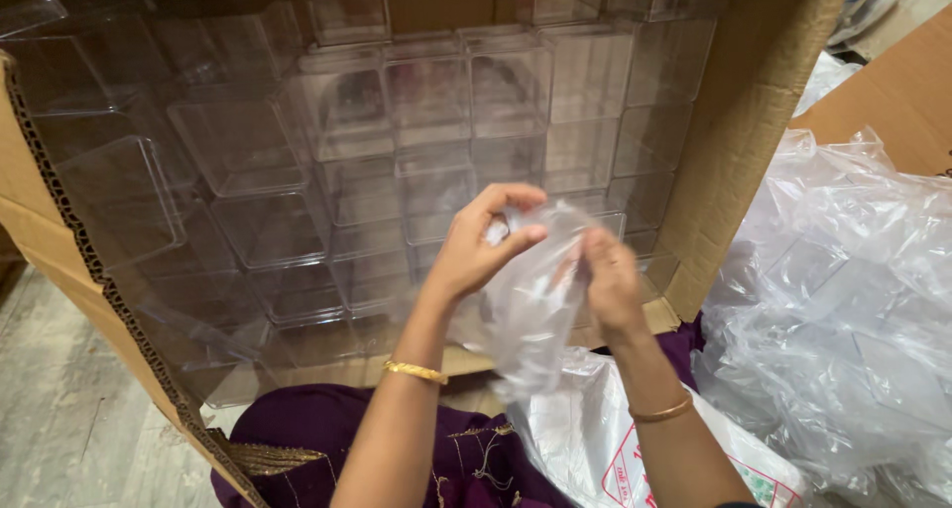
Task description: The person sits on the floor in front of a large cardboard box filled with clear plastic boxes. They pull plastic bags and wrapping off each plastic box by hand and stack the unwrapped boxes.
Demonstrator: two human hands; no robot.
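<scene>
Clear plastic bag (540, 290) hangs between both hands in front of a cardboard box (739, 141) stacked with clear boxes (426, 97). Left hand (476, 245) has its grip pinched on the bag's top edge; right hand (610, 280) has its grip pinched on it just beside. More bags (843, 300) are heaped at right.

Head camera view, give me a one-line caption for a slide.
Both hands, left hand and right hand, pinch a thin clear plastic bag before a cardboard box of clear plastic containers.
</scene>
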